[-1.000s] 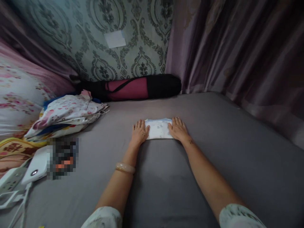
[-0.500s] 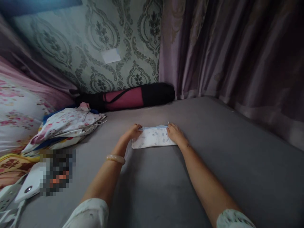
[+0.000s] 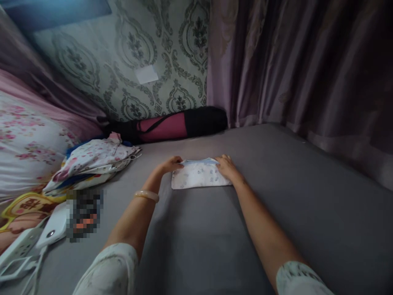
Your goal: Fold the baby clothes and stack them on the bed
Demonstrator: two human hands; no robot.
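Observation:
A white folded cloth garment (image 3: 198,175) with small grey-blue prints lies flat as a wide rectangle on the grey bed sheet. A pale blue strip shows along its far edge. My left hand (image 3: 172,164) is closed on the far left corner, thumb and fingers pinching the fabric. At the far right corner my right hand (image 3: 226,167) grips the cloth, its thumb on the printed side. The fingertips of both hands are partly hidden. A pale bangle (image 3: 146,195) circles my left wrist.
A black and pink long bag (image 3: 166,128) lies against the patterned wall. To the left are heaped printed clothes (image 3: 98,157), a floral pillow (image 3: 27,139), a white power bank (image 3: 53,227), a power strip (image 3: 21,246) with cables, and a pixelated patch. Purple curtains (image 3: 260,61) hang at the right.
Both hands stay at the far corners of the garment, and more of the pale blue strip shows between them. The camera view has turned slightly left, so the items there appear further right.

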